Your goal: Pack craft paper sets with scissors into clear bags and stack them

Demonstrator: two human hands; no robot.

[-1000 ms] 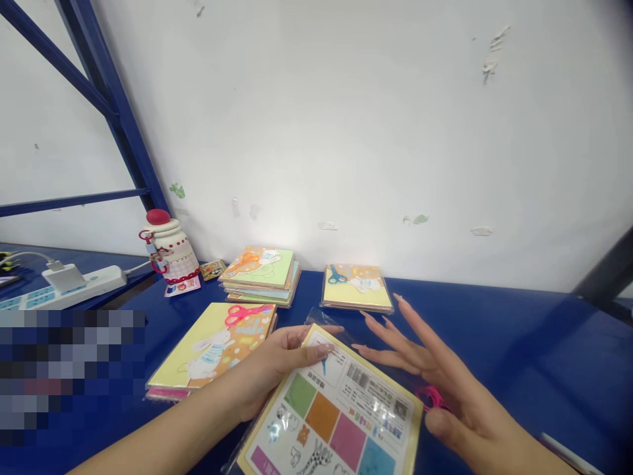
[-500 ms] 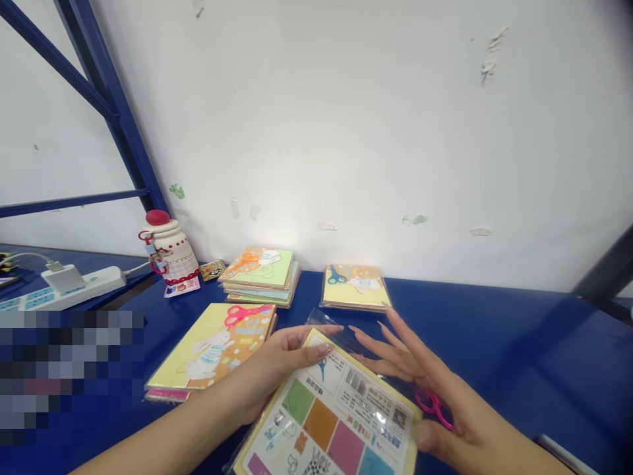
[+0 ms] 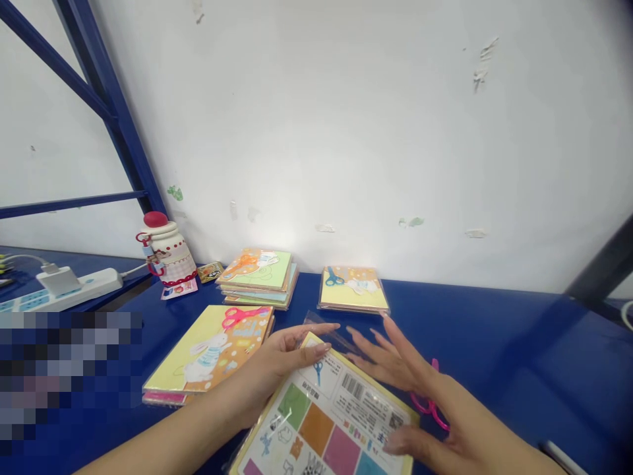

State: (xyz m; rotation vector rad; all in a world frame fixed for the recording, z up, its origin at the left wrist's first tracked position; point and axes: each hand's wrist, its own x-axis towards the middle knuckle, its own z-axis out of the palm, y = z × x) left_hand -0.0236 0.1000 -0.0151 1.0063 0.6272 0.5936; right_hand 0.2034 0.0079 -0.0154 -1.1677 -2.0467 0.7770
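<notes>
My left hand (image 3: 277, 366) is closed on the upper left corner of a packet of craft paper (image 3: 353, 412) in clear film, pinching it between thumb and fingers. Its pale printed back faces me, with coloured squares, a barcode and small drawings. A loose flap of film (image 3: 321, 326) sticks up past the top edge. My right hand (image 3: 457, 412) is open, fingers spread beyond the packet's right edge, its thumb over the printed face. Pink scissors handles (image 3: 433, 412) show behind that hand, partly covered by it; whether they touch it I cannot tell.
Wrapped paper packets lie on the blue table: a near-left pile (image 3: 171, 359) with pink scissors on top, a back stack (image 3: 264, 280) and another pile (image 3: 353, 297) by the wall. A bottle (image 3: 173, 257), power strip (image 3: 93, 288) and white stick-like object (image 3: 564, 456) are around.
My right thumb has moved left, further over the printed face. More of the pink scissors shows beside my right hand. The view has shifted slightly; my left hand keeps its grip.
</notes>
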